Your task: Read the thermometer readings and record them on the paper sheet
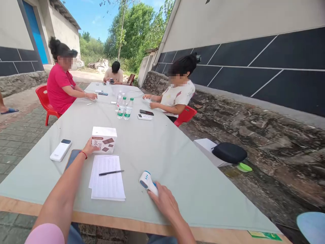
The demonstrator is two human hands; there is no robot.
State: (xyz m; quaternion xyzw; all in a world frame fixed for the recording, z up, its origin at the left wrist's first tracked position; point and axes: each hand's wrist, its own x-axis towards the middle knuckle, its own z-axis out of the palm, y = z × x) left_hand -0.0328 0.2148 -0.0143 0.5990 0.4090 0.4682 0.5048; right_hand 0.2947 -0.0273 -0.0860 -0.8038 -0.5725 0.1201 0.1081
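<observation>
White device [146, 179]: is lying at lower centre, showing blue trim and a rounded head facing upper left.
Right hand [165, 200]: is gripping the device's handle.
Carton [104, 140]: is standing left of centre, showing printed brown squares; its contents are staying hidden.
Left hand [90, 148]: is gripping the carton's left side.
Bottles [128, 110]: are standing at upper centre, probably holding clear liquid.
Table [193, 189]: is stretching from the device to its slanting right edge.

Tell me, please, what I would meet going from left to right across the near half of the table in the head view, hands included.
White device with a dark display → left hand → chocolate-patterned box → white-and-blue handheld device → right hand.
</observation>
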